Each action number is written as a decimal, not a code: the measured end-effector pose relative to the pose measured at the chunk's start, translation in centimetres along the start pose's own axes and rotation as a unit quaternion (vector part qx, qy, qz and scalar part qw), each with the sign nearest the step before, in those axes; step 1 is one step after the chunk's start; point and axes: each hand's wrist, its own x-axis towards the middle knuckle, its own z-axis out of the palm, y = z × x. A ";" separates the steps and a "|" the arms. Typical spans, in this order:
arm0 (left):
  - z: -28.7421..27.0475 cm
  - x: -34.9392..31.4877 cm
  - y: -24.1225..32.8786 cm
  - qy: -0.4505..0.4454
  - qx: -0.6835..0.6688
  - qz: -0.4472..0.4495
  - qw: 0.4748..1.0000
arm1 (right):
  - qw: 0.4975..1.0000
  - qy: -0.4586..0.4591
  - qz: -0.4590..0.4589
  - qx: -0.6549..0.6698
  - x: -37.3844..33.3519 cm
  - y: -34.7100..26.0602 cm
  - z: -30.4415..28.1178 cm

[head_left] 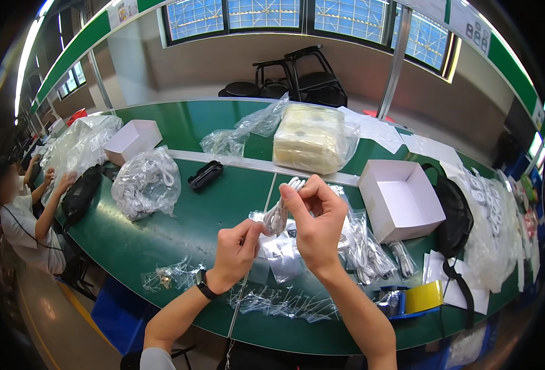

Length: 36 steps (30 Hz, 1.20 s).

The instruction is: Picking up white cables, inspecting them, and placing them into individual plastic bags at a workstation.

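A coiled white cable (277, 217) is held up over the green table, tilted between my two hands. My left hand (234, 254), with a black band on its wrist, pinches the lower left side of the coil. The upper end sits in the closed thumb and fingers of my right hand (315, 223). Beneath my hands lie small clear bags (283, 262), partly covered by them. Bagged white cables (371, 259) are spread just right of my right forearm.
Clear plastic scraps (284, 303) litter the near edge. An open white box (402, 200) and a blue-and-yellow holder (417, 299) are at right. A bag of cables (146, 183), a black case (205, 176) and a wrapped yellowish stack (309, 139) lie farther off. A person (29, 216) works at far left.
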 end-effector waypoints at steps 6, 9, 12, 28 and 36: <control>-0.2 0.4 -0.8 -0.068 -0.030 0.006 0.997 | 0.998 0.009 0.042 0.041 -0.2 0.3 0.5; -0.7 0.4 0.0 -0.131 -0.097 -0.123 0.979 | 0.995 0.019 0.066 0.071 -0.2 0.0 0.5; -0.6 0.7 -0.7 -0.154 -0.281 -0.155 0.934 | 0.991 0.036 0.092 0.086 0.0 0.2 0.6; -0.7 1.3 -1.3 -0.163 -0.400 -0.264 0.862 | 0.988 -0.031 0.092 -0.121 0.8 2.0 -0.7; -0.9 1.2 -0.8 -0.155 -0.404 -0.271 0.860 | 0.972 -0.044 0.045 -0.226 0.7 2.1 -0.7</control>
